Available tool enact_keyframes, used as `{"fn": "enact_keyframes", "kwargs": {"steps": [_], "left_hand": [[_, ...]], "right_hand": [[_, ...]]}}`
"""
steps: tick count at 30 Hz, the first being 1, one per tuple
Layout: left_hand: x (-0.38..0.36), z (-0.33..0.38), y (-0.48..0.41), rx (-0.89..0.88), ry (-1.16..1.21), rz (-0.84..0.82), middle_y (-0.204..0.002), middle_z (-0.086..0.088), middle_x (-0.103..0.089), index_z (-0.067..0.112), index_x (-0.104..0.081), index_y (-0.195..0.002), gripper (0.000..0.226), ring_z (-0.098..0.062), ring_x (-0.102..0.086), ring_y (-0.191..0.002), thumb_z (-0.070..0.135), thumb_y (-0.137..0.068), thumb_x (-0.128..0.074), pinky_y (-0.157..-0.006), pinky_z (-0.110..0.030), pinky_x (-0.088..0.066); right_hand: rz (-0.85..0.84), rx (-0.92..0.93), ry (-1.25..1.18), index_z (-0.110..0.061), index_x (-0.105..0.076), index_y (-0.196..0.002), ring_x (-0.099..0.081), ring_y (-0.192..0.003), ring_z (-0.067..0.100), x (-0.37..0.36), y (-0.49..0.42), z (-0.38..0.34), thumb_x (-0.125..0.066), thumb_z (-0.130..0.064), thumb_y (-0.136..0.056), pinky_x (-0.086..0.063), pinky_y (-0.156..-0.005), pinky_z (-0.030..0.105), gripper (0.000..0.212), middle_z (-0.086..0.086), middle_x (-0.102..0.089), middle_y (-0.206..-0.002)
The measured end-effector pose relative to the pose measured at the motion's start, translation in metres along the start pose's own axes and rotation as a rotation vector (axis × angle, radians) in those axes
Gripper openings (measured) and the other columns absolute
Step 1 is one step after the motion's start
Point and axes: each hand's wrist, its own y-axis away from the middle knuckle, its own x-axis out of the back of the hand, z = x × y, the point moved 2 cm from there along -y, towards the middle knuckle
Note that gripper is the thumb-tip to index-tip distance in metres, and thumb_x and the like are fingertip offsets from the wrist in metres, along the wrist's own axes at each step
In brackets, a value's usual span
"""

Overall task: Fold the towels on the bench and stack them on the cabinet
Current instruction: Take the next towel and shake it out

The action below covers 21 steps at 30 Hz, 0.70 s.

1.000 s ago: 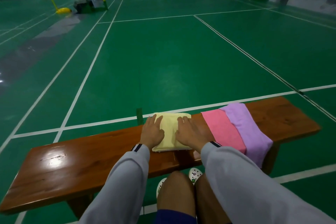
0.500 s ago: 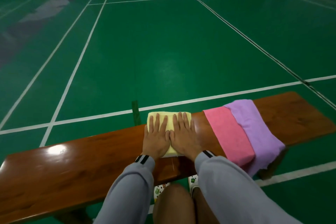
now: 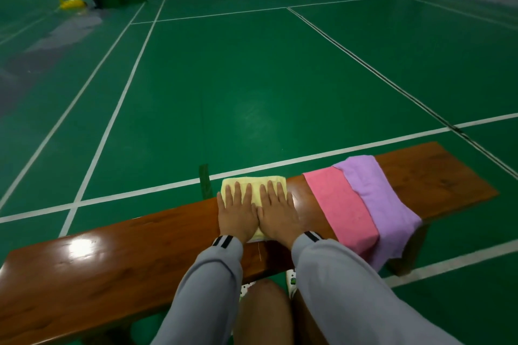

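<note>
A folded yellow towel [image 3: 254, 180] lies midway along the desk [image 3: 112, 266], reaching from its far edge almost to its near edge. The left hand [image 3: 236, 216] and right hand [image 3: 277, 216] press flat on it side by side, thumbs touching. The fingers [image 3: 238, 193] are straight and slightly spread, holding nothing. The hands cover most of the towel, so only its far strip and a thin near sliver show.

To the right, past a band of bare wood, a pink towel [image 3: 339, 204] lies across the desk. A purple towel [image 3: 375, 190] overlaps the pink one's right side. Both hang over the near edge, and the purple one's hem is uneven. All three towels look like soft, matte, napped cloth.

The desk is a long plank of glossy red-brown wood with a bright glare patch towards its left end. Grey sleeves [image 3: 213, 288] with black-striped cuffs hide part of the near edge, and a bare knee [image 3: 262, 311] shows below it. Beyond the far edge lies a smooth green floor [image 3: 252, 78] with white lines.
</note>
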Motion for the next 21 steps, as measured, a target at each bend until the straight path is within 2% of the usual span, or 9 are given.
{"fn": "enact_keyframes", "kwargs": {"steps": [3, 7, 9, 11, 16, 21], "left_hand": [[0.018, 0.021, 0.009, 0.026, -0.034, -0.022, -0.167, -0.014, -0.021, 0.019, -0.019, -0.161, 0.062, -0.039, -0.014, -0.155, 0.042, -0.105, -0.033, -0.125, -0.058, -0.004], [0.039, 0.062, 0.022, -0.149, -0.060, 0.002, -0.152, -0.009, -0.044, 0.018, -0.040, -0.146, 0.048, -0.034, -0.034, -0.145, 0.032, -0.100, -0.045, -0.123, -0.057, -0.015], [0.050, 0.083, 0.027, -0.206, -0.060, -0.002, -0.149, -0.008, -0.046, 0.019, -0.042, -0.144, 0.048, -0.033, -0.035, -0.144, 0.030, -0.097, -0.050, -0.122, -0.055, -0.016], [0.061, 0.106, 0.030, -0.244, -0.050, 0.006, -0.148, -0.009, -0.048, 0.020, -0.045, -0.143, 0.049, -0.033, -0.036, -0.143, 0.027, -0.096, -0.052, -0.122, -0.053, -0.018], [0.078, 0.159, 0.031, -0.343, -0.005, 0.067, -0.139, -0.007, -0.055, 0.021, -0.053, -0.134, 0.037, -0.029, -0.046, -0.134, 0.027, -0.099, -0.045, -0.114, -0.047, -0.031], [0.086, 0.203, 0.032, -0.408, 0.006, 0.066, -0.138, -0.009, -0.057, 0.017, -0.048, -0.141, 0.042, -0.032, -0.053, -0.127, 0.033, -0.103, -0.044, -0.108, -0.045, -0.039]], "right_hand": [[-0.073, 0.070, 0.032, -0.015, -0.005, -0.164, 0.000, -0.157, 0.036, 0.017, 0.015, 0.011, -0.030, -0.044, -0.107, -0.004, -0.126, 0.055, 0.069, 0.010, -0.002, -0.172], [-0.093, 0.070, 0.045, -0.018, -0.018, -0.162, -0.014, -0.155, 0.036, 0.043, 0.035, 0.037, -0.046, -0.041, -0.102, -0.010, -0.125, 0.056, 0.069, 0.010, -0.015, -0.169], [-0.072, 0.023, 0.021, -0.019, -0.021, -0.160, -0.016, -0.154, 0.035, 0.055, 0.045, 0.053, -0.047, -0.034, -0.102, -0.010, -0.125, 0.055, 0.065, 0.009, -0.020, -0.167], [-0.071, -0.026, 0.008, -0.020, -0.021, -0.160, -0.015, -0.155, 0.035, 0.066, 0.055, 0.073, -0.046, -0.028, -0.102, -0.008, -0.126, 0.055, 0.065, 0.009, -0.016, -0.169], [-0.029, -0.118, 0.018, -0.022, -0.017, -0.162, -0.013, -0.156, 0.038, 0.082, 0.076, 0.125, -0.045, -0.031, -0.104, -0.008, -0.126, 0.056, 0.065, 0.010, -0.011, -0.171], [0.013, -0.203, 0.025, -0.023, -0.022, -0.160, -0.015, -0.155, 0.037, 0.092, 0.094, 0.165, -0.044, -0.029, -0.104, -0.009, -0.126, 0.056, 0.061, 0.010, -0.016, -0.170]]}}
